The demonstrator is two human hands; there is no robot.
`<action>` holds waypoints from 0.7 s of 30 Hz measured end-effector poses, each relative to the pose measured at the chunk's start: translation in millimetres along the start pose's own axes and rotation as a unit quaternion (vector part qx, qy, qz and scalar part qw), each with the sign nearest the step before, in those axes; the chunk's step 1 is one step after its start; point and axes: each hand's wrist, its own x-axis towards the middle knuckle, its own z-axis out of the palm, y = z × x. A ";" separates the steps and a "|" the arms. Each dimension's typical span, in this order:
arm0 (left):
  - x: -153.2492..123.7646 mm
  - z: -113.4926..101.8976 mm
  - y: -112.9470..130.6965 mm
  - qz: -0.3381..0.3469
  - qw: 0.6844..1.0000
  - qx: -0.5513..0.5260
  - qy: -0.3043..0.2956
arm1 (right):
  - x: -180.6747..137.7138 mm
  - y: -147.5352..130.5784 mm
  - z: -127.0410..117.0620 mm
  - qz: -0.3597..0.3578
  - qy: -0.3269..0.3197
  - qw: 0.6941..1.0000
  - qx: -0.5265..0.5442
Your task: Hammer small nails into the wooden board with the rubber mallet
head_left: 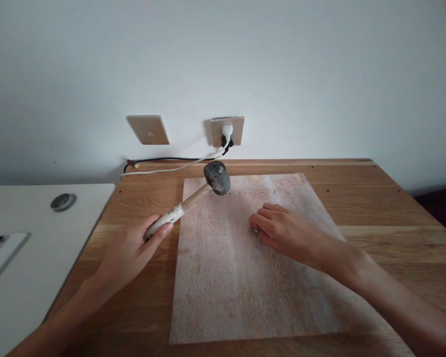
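Observation:
My left hand [128, 248] is wrapped round the white-covered end of a wooden handle. It belongs to a rubber mallet [217, 177], whose dark, scuffed head is over the far left part of a pale, worn board [208, 292]. Near the board's middle, my right hand [277, 225] has its fingers curled together. Small thin metal pieces [259, 238], perhaps nails, show at its fingertips; they are too small and blurred to name surely. A row of small dark holes or marks runs across the board's far part.
The board lies on a wooden tabletop [379, 238]. At the back, a white plug [227, 131] sits in a wall socket, and cables [171, 169] trail left along the table's rear edge. A white surface [29, 277] with a round grommet [62, 201] adjoins on the left.

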 end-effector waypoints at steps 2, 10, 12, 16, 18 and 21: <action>-1.2 0.5 0.1 -0.003 1.000 -0.006 0.006 | 5.4 2.9 -1.2 -0.004 0.015 1.000 -0.009; -8.9 1.7 -7.3 -0.027 0.999 -0.014 0.018 | 10.1 9.4 -11.6 -0.054 0.017 0.998 0.025; -10.4 3.7 -11.3 -0.034 0.999 -0.020 0.010 | 9.9 3.6 -10.5 -0.063 -0.010 0.998 0.023; -11.1 5.7 -14.3 -0.041 0.999 -0.029 -0.001 | 13.2 -6.0 -8.6 -0.083 -0.044 0.996 -0.011; -11.4 5.1 -13.7 -0.039 0.999 -0.032 -0.002 | 15.2 -6.4 -8.0 -0.098 -0.044 0.994 -0.027; -12.4 3.7 -13.7 -0.042 0.999 -0.033 -0.003 | 17.9 -0.2 -8.8 -0.106 -0.040 0.993 -0.027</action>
